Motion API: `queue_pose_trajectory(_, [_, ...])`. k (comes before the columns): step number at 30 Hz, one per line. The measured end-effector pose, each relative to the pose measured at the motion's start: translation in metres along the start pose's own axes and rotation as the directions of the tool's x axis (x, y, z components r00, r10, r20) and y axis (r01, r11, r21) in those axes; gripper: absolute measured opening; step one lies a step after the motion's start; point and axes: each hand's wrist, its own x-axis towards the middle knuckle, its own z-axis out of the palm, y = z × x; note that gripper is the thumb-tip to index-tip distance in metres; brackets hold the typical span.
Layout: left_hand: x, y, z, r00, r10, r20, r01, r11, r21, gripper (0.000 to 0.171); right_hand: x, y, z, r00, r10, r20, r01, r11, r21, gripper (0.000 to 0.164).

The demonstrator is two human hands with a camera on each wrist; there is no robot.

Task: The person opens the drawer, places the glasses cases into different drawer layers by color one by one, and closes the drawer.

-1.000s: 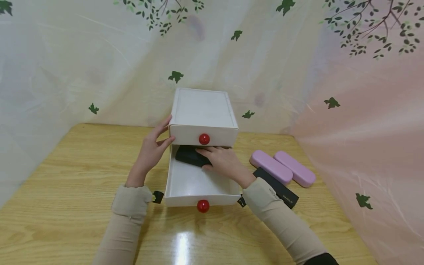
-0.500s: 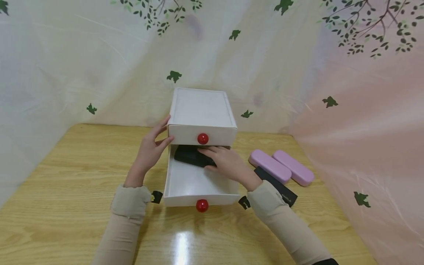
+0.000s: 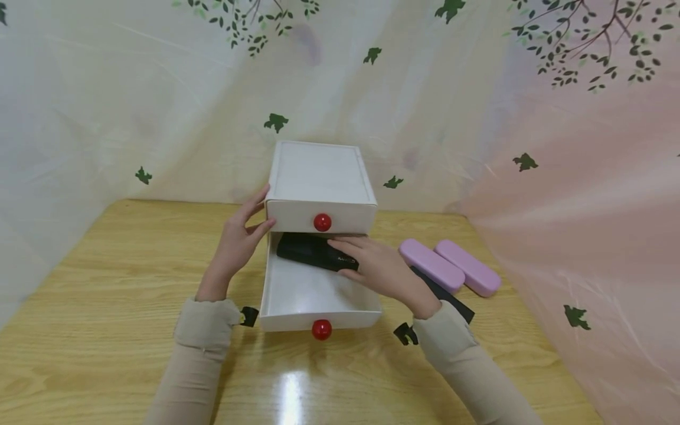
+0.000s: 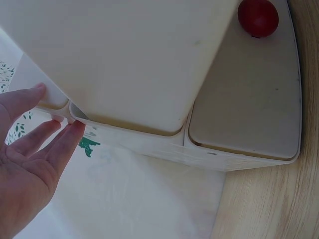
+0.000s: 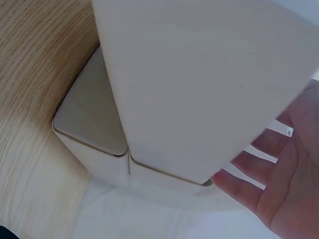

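Observation:
A small white drawer cabinet [image 3: 321,172] with red knobs stands on the table, its middle drawer [image 3: 319,301] pulled out. Toward the back of that drawer lies a black glasses case [image 3: 303,249] with small pale lettering. The right hand [image 3: 381,268] reaches over the drawer's right wall, its straight fingers touching the case's right end; the right wrist view [image 5: 289,174] shows them spread, with the drawer wall hiding the case. At the cabinet's left front corner, the left hand [image 3: 236,241] rests its thumb on the top drawer's front and its extended fingers on the side.
Two purple glasses cases [image 3: 431,264] lie side by side on the wooden table [image 3: 133,330], right of the cabinet. A long black box [image 3: 451,301] lies before them, partly behind the right wrist. A leaf-printed curtain [image 3: 329,88] hangs behind the table.
The right hand has slid rightward along the black glasses case, uncovering more of it and its lettering. The left hand keeps its place on the cabinet, and the view has shifted slightly.

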Motion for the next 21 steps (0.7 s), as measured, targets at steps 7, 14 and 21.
queue_pose_trajectory(7, [0.0,-0.002,0.0,1.0,0.007,-0.001,-0.007,1.0,0.0,0.061,-0.015,0.005,-0.005,0.998,0.055,-0.025,-0.053,0.996,0.078,0.059])
queue_pose_trajectory(14, [0.001,-0.001,-0.001,1.0,0.021,-0.01,-0.021,1.0,0.004,0.062,-0.033,0.02,-0.003,0.99,0.1,-0.103,-0.089,0.99,0.106,0.055])
queue_pose_trajectory(21, [0.001,-0.002,-0.001,1.0,0.011,-0.008,-0.011,1.0,0.0,0.061,-0.047,0.036,0.002,0.98,0.172,-0.096,-0.165,0.983,0.074,0.054])
